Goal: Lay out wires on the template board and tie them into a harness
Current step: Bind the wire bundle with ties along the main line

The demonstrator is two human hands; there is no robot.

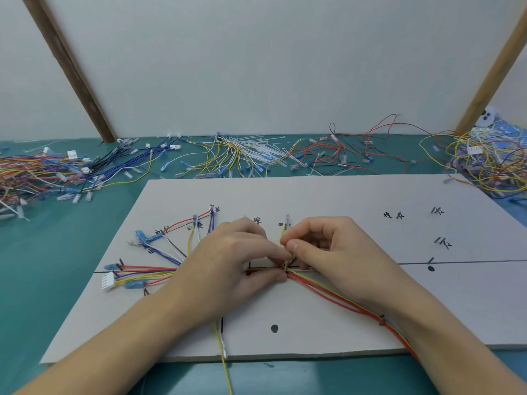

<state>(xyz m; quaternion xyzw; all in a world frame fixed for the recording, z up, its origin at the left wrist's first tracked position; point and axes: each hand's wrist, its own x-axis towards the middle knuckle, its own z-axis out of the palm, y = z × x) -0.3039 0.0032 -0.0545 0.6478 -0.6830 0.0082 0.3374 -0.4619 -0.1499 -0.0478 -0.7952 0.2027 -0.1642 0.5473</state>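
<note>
- Closest to the camera, at the bottom of the frame, a yellow wire (225, 366) hangs off the front edge of the template board (313, 201), and a red-and-yellow run (336, 295) trails off toward the lower right under the right forearm.
- Mid-frame, both hands meet at the bundle's junction (286, 268). The left hand (231, 260) has its grip curled down on the wires, pinning them to the board. The right hand (322, 246) pinches something thin right at that junction. Looks like a tie or a wire end, too small to tell which.
- Left of the hands, the fan-out looks pretty much done: red, yellow, blue and white leads spread out to their marks, with a white connector (109, 281) and blue terminals (142, 236) at the ends.
- The right half of the board is just drawn lines, dots and handwritten labels with no wires on them, so I'd guess that branch is still left to route. I can't make out any finished ties either.
- Farther back on the green desk (57, 252) there's loads of stock: a multicolour wire pile (42, 172) upper left, white cable ties (251, 151) in the middle, and a yellow-red tangle (490, 163) at the right.
</note>
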